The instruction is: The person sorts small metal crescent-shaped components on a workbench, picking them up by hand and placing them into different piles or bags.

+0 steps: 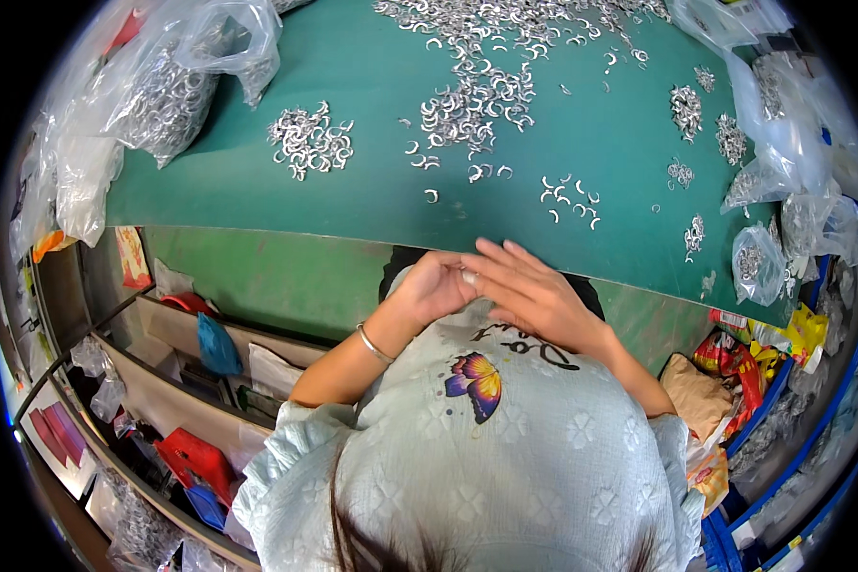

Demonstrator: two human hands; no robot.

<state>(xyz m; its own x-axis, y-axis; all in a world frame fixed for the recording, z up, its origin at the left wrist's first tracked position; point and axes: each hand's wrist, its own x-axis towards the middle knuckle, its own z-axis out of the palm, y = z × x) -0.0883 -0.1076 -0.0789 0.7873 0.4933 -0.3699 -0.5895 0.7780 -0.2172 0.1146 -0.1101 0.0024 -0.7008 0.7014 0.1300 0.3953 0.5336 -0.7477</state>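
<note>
Both of my hands meet in front of my shirt at the near edge of the green tabletop (372, 205). My left hand (436, 288) has its palm partly turned up, its fingers reaching toward the right hand and partly covered by it. Over it lies my right hand (541, 303), with fingers stretched out and slightly apart. No object shows in either hand, though the space between the palms is hidden. Beyond them on the table are a few loose silver crescent-shaped pieces (582, 209), a small pile of crescent pieces (310, 141) and a larger heap of crescent pieces (477, 100).
Clear plastic bags of metal pieces (167, 105) stand at the far left. Small clusters of pieces (686, 112) and more plastic bags (763, 262) line the right side. Shelving (153, 357) stands at lower left, and colourful packets (734, 367) lie at lower right.
</note>
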